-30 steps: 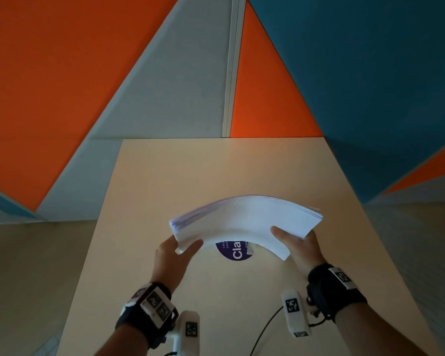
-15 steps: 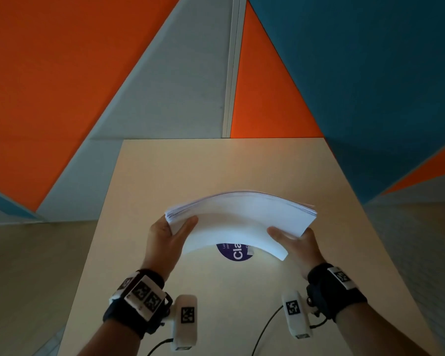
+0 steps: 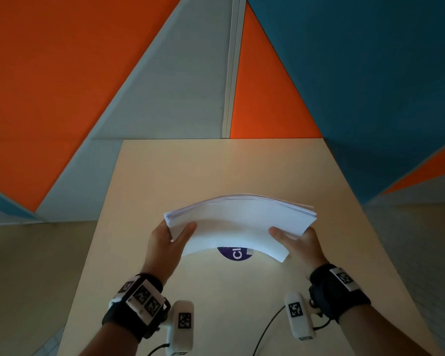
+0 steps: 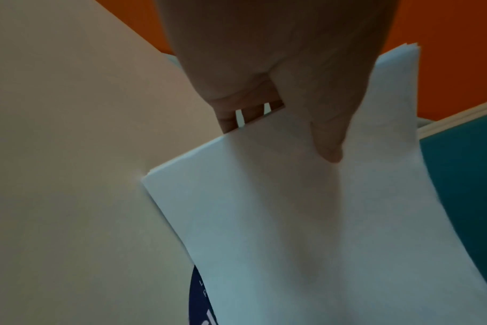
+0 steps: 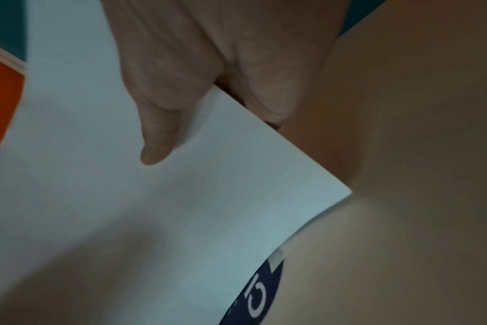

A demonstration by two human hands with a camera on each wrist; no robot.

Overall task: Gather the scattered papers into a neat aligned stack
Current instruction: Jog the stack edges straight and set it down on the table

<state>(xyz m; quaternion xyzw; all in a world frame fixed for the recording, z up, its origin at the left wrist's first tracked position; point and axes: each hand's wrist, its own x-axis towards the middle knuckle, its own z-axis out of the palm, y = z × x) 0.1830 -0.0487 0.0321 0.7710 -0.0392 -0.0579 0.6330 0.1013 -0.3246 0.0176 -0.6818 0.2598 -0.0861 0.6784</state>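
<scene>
Both hands hold the stack of papers (image 3: 242,222) above the table (image 3: 165,176), and the stack bends upward in the middle. The left hand (image 3: 165,249) pinches the left edge, thumb on top and fingers under it. The right hand (image 3: 299,244) pinches the right edge in the same way. Under the papers lies a dark round sticker (image 3: 235,254), probably glued to the table.

We look down on a pale wooden table (image 3: 216,170) pushed against a wall of angular panels (image 3: 49,86) — orange, grey and teal. A round purple sticker (image 3: 235,255) marks its top; beige floor (image 3: 36,253) flanks it.
</scene>
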